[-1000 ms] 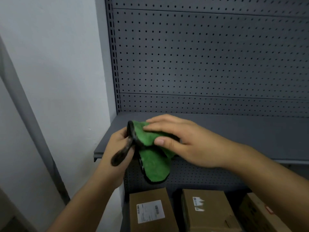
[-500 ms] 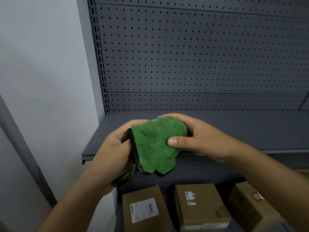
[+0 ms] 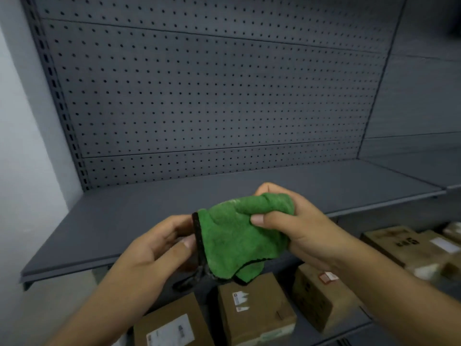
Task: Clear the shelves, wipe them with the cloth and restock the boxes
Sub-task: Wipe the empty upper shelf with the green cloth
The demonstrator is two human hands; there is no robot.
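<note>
The green cloth is up in the air, just in front of the grey shelf, and does not touch it. The right hand squeezes the bunched top of the cloth with curled fingers and thumb. The left hand pinches the cloth's black edge.

The boxes I can see all sit below the shelf, so I think wiping comes next.

What could go wrong? The cloth is scrunched into a lump. If it goes onto the shelf like that, only a small bit will rub, and dust may be missed, most of all at the back of the shelf by the wall with holes. If one hand lets go too soon, the cloth may drop onto the boxes below the shelf.

Counting: one cloth and two hands. There is one shelf in front, with part of another beside it on the right. Below the shelf I count four brown boxes. More box bits peek in at the far right, too cut off to count.
</note>
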